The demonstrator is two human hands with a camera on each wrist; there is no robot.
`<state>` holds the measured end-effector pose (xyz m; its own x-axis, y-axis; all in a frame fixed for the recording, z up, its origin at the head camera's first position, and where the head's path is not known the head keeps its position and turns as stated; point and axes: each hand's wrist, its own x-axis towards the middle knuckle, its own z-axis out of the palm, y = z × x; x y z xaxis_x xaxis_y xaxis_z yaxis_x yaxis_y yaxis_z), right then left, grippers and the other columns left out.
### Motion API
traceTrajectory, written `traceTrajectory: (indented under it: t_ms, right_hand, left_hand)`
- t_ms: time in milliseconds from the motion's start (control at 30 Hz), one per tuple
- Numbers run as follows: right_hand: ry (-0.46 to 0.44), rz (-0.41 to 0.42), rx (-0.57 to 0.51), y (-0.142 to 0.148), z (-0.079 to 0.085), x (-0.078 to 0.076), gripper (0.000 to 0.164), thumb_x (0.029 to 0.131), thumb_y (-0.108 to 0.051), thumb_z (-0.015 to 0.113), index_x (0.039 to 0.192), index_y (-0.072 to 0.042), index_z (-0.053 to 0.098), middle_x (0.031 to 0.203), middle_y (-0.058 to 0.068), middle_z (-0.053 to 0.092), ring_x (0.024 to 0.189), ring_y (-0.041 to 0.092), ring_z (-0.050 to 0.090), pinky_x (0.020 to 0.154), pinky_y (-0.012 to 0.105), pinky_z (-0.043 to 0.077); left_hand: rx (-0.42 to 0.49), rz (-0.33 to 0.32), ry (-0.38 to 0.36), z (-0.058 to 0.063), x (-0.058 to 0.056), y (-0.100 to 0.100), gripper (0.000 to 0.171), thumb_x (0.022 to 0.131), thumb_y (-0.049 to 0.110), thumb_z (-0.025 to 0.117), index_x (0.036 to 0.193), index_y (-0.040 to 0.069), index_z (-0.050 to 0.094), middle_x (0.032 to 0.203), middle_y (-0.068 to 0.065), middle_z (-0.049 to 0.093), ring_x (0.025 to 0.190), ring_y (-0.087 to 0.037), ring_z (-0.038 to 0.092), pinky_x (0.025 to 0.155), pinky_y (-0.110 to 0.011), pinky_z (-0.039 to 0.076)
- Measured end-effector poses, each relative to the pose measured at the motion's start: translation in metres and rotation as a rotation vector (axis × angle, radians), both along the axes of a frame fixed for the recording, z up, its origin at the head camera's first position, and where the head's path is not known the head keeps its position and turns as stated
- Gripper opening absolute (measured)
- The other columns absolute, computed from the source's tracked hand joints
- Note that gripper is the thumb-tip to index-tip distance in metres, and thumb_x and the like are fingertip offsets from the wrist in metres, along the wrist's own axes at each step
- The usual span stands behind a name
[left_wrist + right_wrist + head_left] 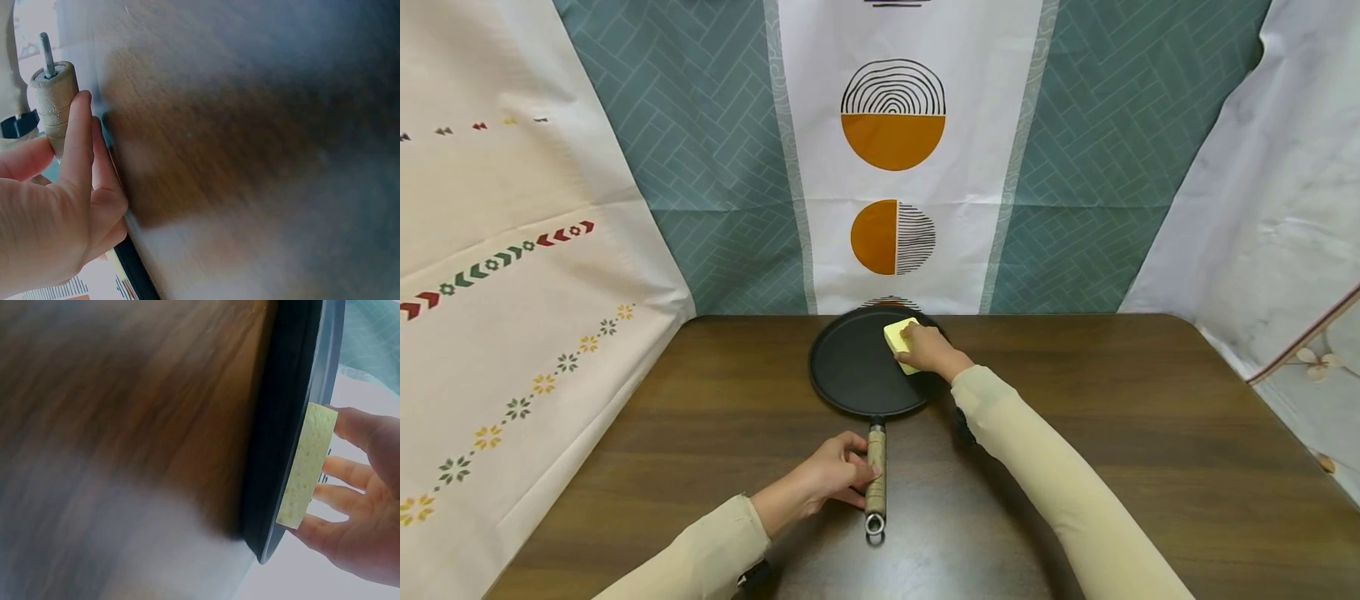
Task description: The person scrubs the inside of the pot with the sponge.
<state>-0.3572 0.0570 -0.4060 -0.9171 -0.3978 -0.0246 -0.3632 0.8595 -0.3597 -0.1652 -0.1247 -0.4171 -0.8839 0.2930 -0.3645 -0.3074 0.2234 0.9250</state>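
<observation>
A round black flat pan [850, 362] lies on the table, its wood-coloured handle [876, 475] pointing toward me. My left hand [831, 473] pinches this handle between thumb and fingers; the left wrist view shows the handle's end [56, 103] with its metal ring. On the right part of the pan's surface sits a pale yellow sponge [897, 336], held by my right hand [928, 350]. Seen from the right wrist, the sponge [307, 465] lies flat against the pan, with thumb and fingers gripping its edges.
The brown wooden table [737, 400] extends on both sides of the pan. Behind its far edge hangs a teal and white patterned cloth [722, 167]. A cream embroidered cloth [512, 333] borders the left side, and a white cloth [1285, 208] the right.
</observation>
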Motion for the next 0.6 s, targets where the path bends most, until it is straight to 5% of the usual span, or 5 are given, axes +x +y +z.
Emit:
traceTrajectory:
  t_ms: [600]
  right_hand:
    - [-0.085, 0.137, -0.028, -0.035, -0.001, -0.01, 0.053, 0.096, -0.023, 0.06, 0.144, -0.01, 0.043, 0.152, 0.013, 0.035, 0.131, 0.038, 0.038, 0.104, 0.045, 0.037]
  left_hand:
    - [-0.002, -0.005, 0.008, -0.001, -0.001, 0.0, 0.041, 0.088, -0.002, 0.064, 0.119, -0.008, 0.038, 0.09, -0.014, 0.055, 0.068, -0.019, 0.057, 0.057, -0.032, 0.058]
